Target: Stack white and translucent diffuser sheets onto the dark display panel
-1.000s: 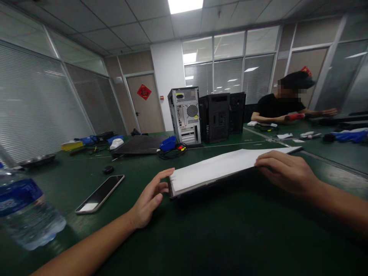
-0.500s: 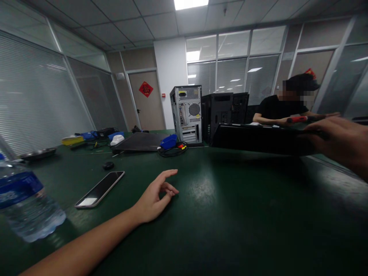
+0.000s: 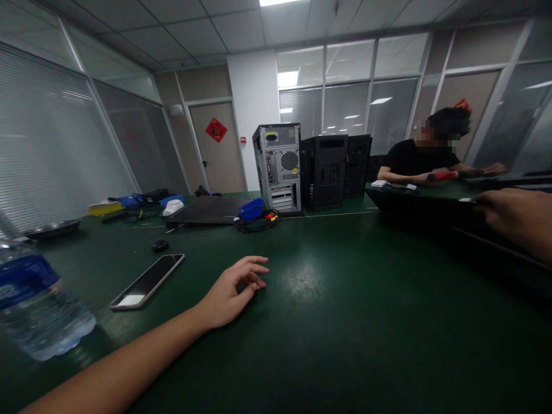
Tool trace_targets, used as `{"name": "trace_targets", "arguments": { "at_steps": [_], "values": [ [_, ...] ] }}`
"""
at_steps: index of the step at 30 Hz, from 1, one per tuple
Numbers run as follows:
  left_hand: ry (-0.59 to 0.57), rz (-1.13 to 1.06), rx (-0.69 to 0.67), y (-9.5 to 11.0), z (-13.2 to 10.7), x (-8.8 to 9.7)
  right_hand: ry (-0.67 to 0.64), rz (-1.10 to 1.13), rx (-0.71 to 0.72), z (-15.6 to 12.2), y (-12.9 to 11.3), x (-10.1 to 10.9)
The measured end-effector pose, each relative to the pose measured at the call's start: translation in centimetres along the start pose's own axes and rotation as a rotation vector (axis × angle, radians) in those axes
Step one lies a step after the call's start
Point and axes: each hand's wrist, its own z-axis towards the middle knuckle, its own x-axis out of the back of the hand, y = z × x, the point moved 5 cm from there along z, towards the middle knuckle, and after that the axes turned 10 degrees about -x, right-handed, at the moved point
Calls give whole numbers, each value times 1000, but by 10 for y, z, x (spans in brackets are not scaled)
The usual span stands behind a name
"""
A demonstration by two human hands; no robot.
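Observation:
My left hand (image 3: 233, 290) rests on the green table (image 3: 336, 345), fingers apart and slightly curled, with nothing in them. The nearest thing to it on the left is a smartphone (image 3: 150, 280), lying face up. At the right side my right hand (image 3: 520, 218), a little blurred, grips the edge of a flat black panel (image 3: 418, 210). The panel is tilted low over the table; its right part is lost in shadow and behind the hand. Which kind of panel it is, I cannot make out.
A water bottle (image 3: 41, 305) stands at the left, beyond it a small black round object (image 3: 160, 246). At the back are an open computer case (image 3: 280, 167), a black case (image 3: 328, 172), a dark flat panel (image 3: 209, 210) and a blue item (image 3: 251, 209). Across the table sits a person (image 3: 409, 158) with a red-handled tool (image 3: 442, 176).
My right hand has carried the black panel to the right and lowered it, uncovering the foot of the black case. My left hand stays in place, its fingers slightly shifted.

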Motion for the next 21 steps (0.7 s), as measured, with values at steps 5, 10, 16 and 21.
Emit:
{"name": "trace_targets", "arguments": {
  "at_steps": [5,10,16,21],
  "values": [
    [-4,4,11,0,0,0,-158,-78,54,-1,-12,-10],
    [-9,-13,23,-2,1,1,-6,-104,260,-8,-38,2],
    [119,-127,154,-26,3,11,-71,6,225,-24,-79,21],
    [302,-393,348,-48,1,16,42,125,388,-70,-138,54]
  ]
}}
